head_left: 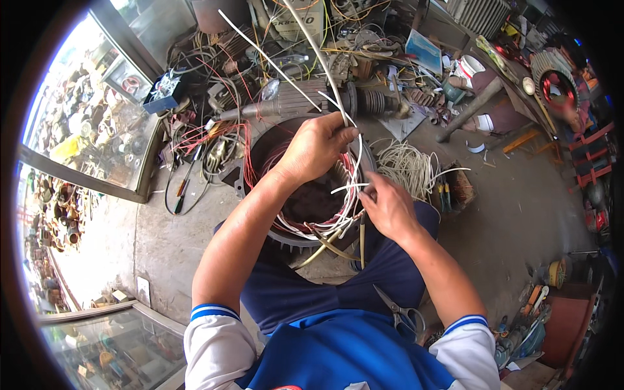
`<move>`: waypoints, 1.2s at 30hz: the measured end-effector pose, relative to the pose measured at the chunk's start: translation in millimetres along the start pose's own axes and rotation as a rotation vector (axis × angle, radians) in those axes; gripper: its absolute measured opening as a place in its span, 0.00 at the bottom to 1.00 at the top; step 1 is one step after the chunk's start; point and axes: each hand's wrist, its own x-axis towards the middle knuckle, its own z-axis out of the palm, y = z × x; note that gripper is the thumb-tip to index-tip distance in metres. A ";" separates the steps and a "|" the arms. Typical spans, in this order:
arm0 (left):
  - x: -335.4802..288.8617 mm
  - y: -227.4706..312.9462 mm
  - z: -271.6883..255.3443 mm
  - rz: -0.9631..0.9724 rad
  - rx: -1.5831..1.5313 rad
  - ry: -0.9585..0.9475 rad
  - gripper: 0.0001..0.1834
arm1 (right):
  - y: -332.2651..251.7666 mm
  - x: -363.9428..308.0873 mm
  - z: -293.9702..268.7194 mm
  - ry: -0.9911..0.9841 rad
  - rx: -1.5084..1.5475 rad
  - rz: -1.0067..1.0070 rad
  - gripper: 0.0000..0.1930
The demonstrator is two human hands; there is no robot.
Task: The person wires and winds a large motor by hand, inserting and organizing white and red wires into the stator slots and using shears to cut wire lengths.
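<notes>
Between my knees sits a round motor stator (294, 241), its inside edge ringed with red and white winding leads. My left hand (318, 148) is closed above its opening, gripping a long white insulating tube (323, 60) that rises up and away past my fingers. On the stator's right side my right hand (392, 207) has its fingers curled together at a short white tube end (350, 188); the fingertips partly hide the contact. Thin red wires (247, 146) stick up at the stator's left. Yellowish flat leads (330, 245) cross its near rim.
A pair of scissors (404, 317) lies on my lap. Right of the stator is a coil of white tubing (408, 168), beside a box (461, 188) with handled tools. A ribbed rotor (292, 99) lies beyond. Left stand a screwdriver (179, 203) on the floor and glass doors (140, 188).
</notes>
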 end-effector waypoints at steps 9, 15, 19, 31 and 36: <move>-13.2 -30.1 -12.3 0.119 -0.066 0.058 0.08 | 14.3 79.4 57.9 -0.209 0.210 0.184 0.14; -9.5 -44.5 3.7 0.230 0.144 -0.009 0.11 | 37.9 81.3 50.8 -0.362 0.112 0.151 0.11; -14.8 -32.0 2.0 0.275 0.163 0.026 0.12 | -5.3 113.7 -26.3 -0.183 0.076 -0.141 0.17; -30.4 -17.4 19.8 0.357 0.376 -0.042 0.13 | -171.4 152.3 -163.7 0.183 0.516 -0.449 0.13; -35.0 -9.3 17.8 0.364 0.434 -0.066 0.12 | -180.4 151.1 -177.3 0.134 0.396 -0.489 0.11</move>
